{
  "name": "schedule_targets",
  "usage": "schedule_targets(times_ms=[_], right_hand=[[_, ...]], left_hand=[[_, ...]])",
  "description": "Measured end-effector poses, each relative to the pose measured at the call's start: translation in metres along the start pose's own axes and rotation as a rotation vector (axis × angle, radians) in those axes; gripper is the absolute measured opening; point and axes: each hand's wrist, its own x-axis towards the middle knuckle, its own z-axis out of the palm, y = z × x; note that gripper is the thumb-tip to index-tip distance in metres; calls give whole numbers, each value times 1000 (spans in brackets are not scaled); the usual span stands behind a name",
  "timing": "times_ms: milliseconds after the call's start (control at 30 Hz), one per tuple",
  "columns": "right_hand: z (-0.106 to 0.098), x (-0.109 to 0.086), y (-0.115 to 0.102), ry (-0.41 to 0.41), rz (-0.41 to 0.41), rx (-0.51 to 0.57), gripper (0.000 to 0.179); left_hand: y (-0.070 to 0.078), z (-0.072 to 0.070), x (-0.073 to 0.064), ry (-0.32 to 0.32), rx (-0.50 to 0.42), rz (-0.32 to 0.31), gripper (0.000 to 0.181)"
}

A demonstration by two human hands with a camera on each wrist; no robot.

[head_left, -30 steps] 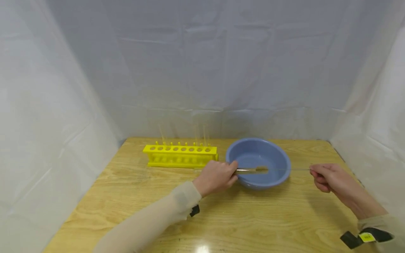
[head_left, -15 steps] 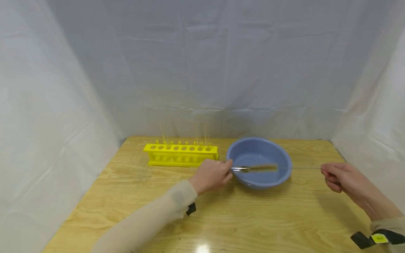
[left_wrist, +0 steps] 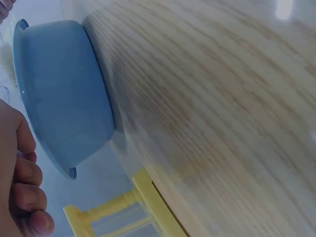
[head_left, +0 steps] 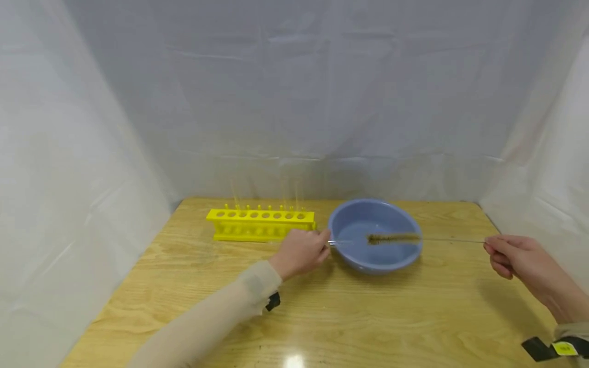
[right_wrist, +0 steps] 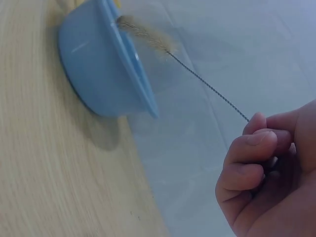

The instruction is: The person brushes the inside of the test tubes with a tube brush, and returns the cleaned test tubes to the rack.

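Observation:
My left hand (head_left: 301, 251) grips a clear glass test tube (head_left: 341, 242) lying nearly level, its mouth pointing right over the near left part of the blue basin (head_left: 375, 263). Most of the tube is hidden by the fingers. Between thumb and fingers, my right hand (head_left: 517, 256) pinches the thin twisted-wire handle of a test tube brush (head_left: 395, 238). The tan bristles are above the basin, apart from the tube's mouth. In the right wrist view, the wire (right_wrist: 210, 86) runs from the fingertips up to the bristle head.
A yellow test tube rack (head_left: 262, 217) stands left of the basin, behind my left hand. Several clear tubes (head_left: 298, 191) rise at its back. The wooden table (head_left: 368, 322) meets pale sheeting (head_left: 322, 102) at the back and sides.
My right hand has moved right, drawing the brush out of the tube; its bristles now show whole. My left hand has shifted slightly left with the tube.

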Motion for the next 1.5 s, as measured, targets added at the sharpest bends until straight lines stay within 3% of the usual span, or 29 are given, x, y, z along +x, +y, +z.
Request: schedule_targets(times_ms=[367,667,800,1033,1500], right_hand=[[18,-3,-1,36,10,-92,50],[20,-8,0,49,31,-152,54],[21,-8,0,58,27,-157,53],[22,-8,3,47,10,-128,49],[26,-5,5,46,-5,-153,47]], left_hand=[[6,-4,12,-20,42,-23,19],[4,-3,17,10,229,5,22],[2,-2,18,58,280,20,22],[0,-2,23,143,269,37,11],[-2,-14,30,88,297,44,16]])
